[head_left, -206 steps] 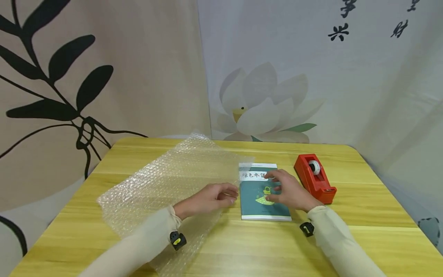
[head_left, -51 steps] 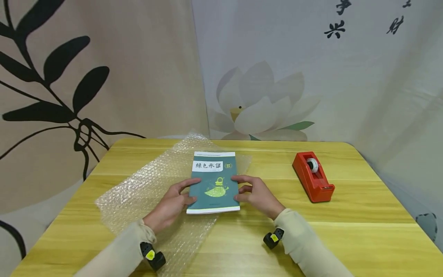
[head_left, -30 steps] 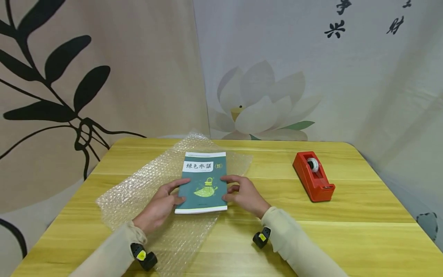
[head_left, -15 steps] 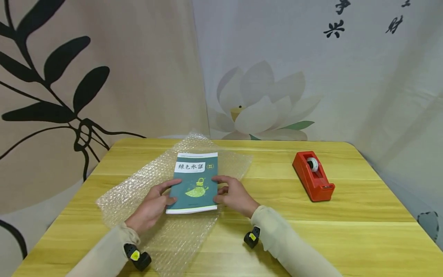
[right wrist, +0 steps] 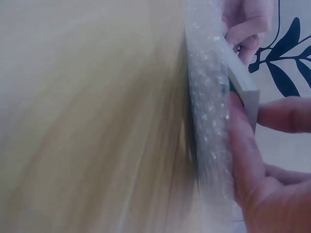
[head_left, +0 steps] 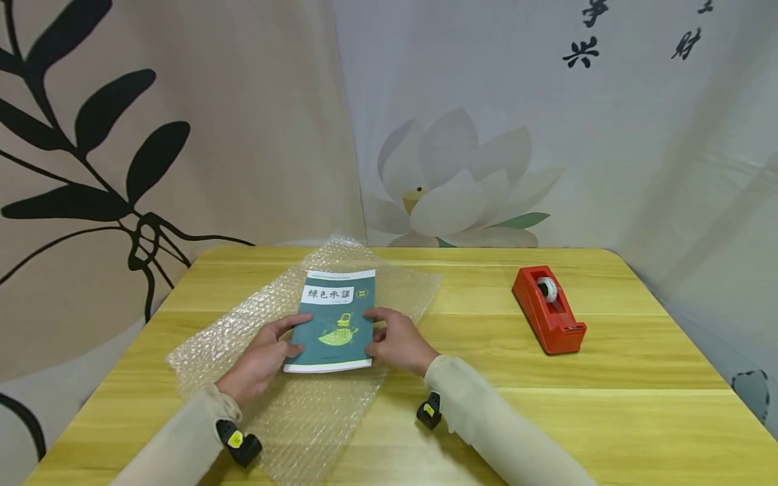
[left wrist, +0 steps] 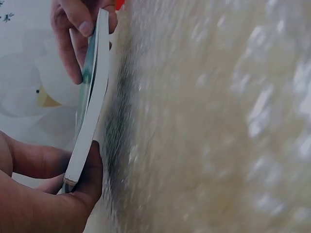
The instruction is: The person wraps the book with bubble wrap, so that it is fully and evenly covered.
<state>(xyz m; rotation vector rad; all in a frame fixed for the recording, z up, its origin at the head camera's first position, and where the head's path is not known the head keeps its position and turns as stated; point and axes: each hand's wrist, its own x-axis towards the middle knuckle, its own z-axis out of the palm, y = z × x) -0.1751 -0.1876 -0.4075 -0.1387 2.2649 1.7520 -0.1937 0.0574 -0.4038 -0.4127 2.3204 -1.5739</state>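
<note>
A teal book (head_left: 331,324) with white bands at top and bottom is held face up over a sheet of bubble wrap (head_left: 304,432). My left hand (head_left: 261,354) pinches its left edge, thumb on the cover and fingers curled underneath, as the left wrist view shows at the book's page edge (left wrist: 99,82). On the opposite side my right hand (head_left: 398,341) grips the right edge the same way. In the right wrist view, the right-hand fingers (right wrist: 245,145) lie between the book and the bubble wrap (right wrist: 209,121). A dark shadow falls on the wrap beneath the book.
A red tape dispenser (head_left: 550,310) with a white roll stands at the right on the yellow wooden table (head_left: 638,358). Behind the table hangs a curtain (head_left: 279,121) printed with leaves, a lotus and characters.
Earlier the book lay right of the bubble wrap with both hands near it. Both hands took hold of it by the sides and carried it left over the wrap.
</note>
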